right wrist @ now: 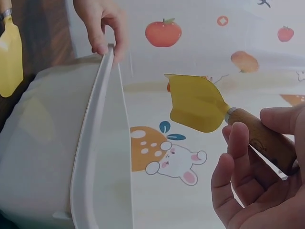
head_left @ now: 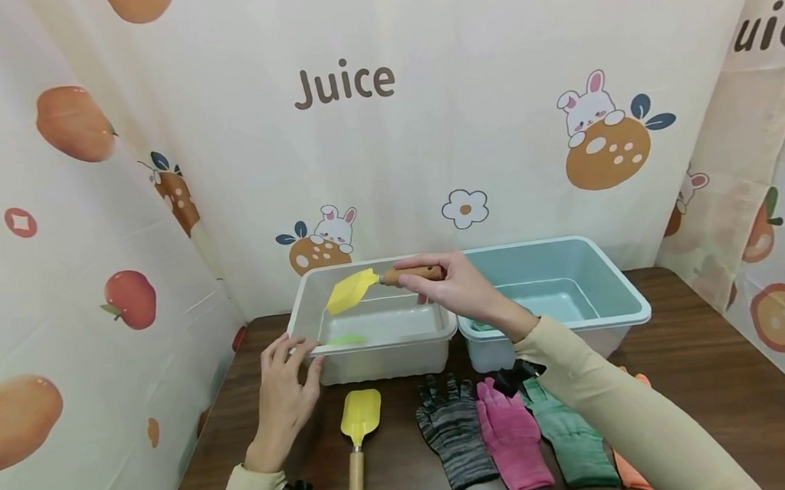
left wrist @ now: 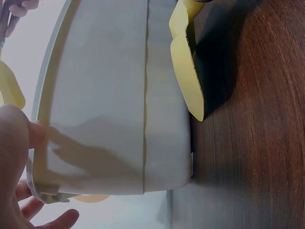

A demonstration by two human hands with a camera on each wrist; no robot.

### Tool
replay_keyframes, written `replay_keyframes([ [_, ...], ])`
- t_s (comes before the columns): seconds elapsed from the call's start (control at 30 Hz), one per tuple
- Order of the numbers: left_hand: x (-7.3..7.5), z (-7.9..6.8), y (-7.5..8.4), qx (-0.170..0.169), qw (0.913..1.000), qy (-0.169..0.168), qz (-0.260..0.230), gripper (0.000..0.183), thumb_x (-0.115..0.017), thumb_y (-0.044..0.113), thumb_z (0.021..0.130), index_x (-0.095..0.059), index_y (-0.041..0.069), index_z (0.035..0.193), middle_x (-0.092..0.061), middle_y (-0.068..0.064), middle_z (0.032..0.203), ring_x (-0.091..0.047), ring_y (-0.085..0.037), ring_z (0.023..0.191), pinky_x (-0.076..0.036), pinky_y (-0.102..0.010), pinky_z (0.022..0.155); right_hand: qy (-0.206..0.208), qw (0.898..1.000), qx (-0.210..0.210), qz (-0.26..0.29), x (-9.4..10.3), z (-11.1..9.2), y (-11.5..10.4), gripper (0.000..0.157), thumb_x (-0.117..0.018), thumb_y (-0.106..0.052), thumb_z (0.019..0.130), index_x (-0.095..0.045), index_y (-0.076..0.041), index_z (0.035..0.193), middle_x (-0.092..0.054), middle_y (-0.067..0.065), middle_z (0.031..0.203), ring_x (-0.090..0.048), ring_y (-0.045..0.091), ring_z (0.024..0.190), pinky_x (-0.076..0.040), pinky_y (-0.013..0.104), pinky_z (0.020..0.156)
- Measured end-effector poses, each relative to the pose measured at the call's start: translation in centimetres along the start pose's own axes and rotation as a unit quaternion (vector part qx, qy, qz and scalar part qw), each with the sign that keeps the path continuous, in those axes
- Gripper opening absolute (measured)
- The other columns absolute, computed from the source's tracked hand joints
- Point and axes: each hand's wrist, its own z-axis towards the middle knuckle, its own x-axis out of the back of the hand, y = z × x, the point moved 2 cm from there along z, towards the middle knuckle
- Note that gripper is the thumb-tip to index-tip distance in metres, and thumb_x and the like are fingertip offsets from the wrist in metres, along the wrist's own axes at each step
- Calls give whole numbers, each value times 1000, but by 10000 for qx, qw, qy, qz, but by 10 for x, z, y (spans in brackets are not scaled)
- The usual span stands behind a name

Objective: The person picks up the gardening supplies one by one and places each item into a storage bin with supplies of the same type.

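Note:
My right hand grips the wooden handle of a small yellow trowel, held over a whitish plastic bin. In the right wrist view the thumb and fingers hold the trowel by its handle, blade pointing left. My left hand holds the bin's near left corner, thumb outside and fingers over the rim, as the left wrist view shows of the bin. Inside the bin lies something light green, mostly hidden by the front wall. A second yellow trowel lies on the table in front.
A pale blue bin stands against the whitish one on the right, a green item partly hidden in its near left corner. Grey-black, pink, green and orange gloves lie before the bins. A printed curtain hangs behind.

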Motion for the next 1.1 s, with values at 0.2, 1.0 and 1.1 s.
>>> replay_keyframes([
  [0.2, -1, 0, 0, -2, 10000, 5, 13, 20, -78, 13, 95, -78, 6, 114, -68, -21, 125, -49, -48, 136, -46, -69, 105, 26, 9998, -189, -36, -1, 11, 6, 37, -70, -26, 104, -72, -11, 138, -82, 11, 110, -73, 35, 83, -57, 29, 72],
  [1.0, -1, 1, 1, 41, 10000, -37, 36, 21, -79, 14, 95, -78, 6, 115, -68, -20, 126, -49, -47, 136, -46, -69, 107, -75, 9984, -553, 44, -6, 39, 38, 39, -68, -27, 106, -70, -8, 140, -80, 14, 117, -71, 15, 76, -58, 28, 71],
  [1.1, -1, 0, 0, 49, 10000, -20, 20, 21, -79, 13, 95, -78, 6, 114, -68, -20, 126, -49, -47, 136, -45, -69, 108, -150, 9981, -594, 60, -12, 41, 44, 41, -68, -27, 106, -69, -6, 141, -81, 14, 116, -71, 14, 76, -58, 27, 71],
])
